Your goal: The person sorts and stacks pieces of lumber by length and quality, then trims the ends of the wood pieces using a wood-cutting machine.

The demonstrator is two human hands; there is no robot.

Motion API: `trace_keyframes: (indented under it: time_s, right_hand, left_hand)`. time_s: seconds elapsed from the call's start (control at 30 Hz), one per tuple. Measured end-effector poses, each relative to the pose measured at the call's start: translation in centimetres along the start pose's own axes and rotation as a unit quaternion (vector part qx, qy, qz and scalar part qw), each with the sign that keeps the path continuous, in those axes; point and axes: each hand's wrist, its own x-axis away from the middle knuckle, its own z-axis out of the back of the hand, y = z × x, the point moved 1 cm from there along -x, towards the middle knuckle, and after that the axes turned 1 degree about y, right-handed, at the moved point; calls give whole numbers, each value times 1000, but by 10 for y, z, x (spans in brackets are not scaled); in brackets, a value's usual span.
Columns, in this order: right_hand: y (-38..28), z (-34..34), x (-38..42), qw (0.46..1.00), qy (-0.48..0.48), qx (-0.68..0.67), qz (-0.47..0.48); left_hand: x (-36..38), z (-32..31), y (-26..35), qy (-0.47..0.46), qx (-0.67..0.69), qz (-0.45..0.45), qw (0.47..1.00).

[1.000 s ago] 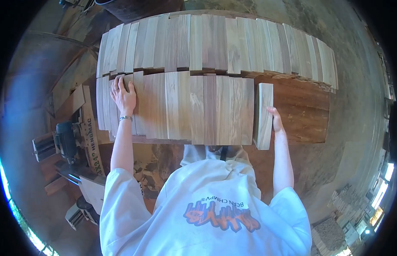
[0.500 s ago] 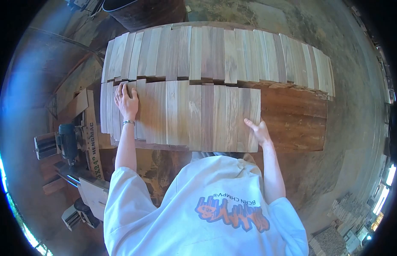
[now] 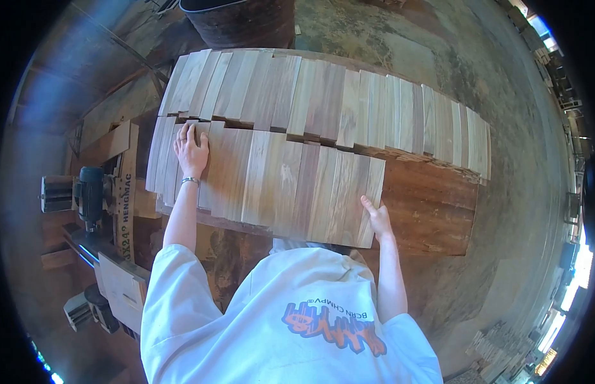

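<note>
Two rows of narrow wooden boards lie side by side, a far row (image 3: 297, 96) and a near row (image 3: 265, 182). My left hand (image 3: 192, 153) rests on top of the near row toward its left end, fingers stretched out over the boards' far ends. At the right end of that row, my right hand (image 3: 378, 217) grips the outermost board (image 3: 373, 192). Its thumb lies on the top face, while the other fingers are mostly hidden against the side. The boards of the near row sit tight together, with uneven ends.
A reddish-brown wooden surface (image 3: 428, 208) shows right of the near row. Behind the rows stands a large dark drum (image 3: 243, 25). To the left are a motor (image 3: 91, 198) and a beam with printed letters (image 3: 126, 192). Stacked wood (image 3: 499, 345) lies at lower right.
The view has turned, so the rows now slant down to the right. Both hands keep about the same places on the near row.
</note>
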Motion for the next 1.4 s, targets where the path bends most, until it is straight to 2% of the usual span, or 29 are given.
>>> trace_keyframes:
  time_s: [1.4]
  right_hand:
    - [-8, -6, 6, 999, 29, -21, 6]
  left_hand:
    - [-1, 4, 2, 11, 14, 4, 1000]
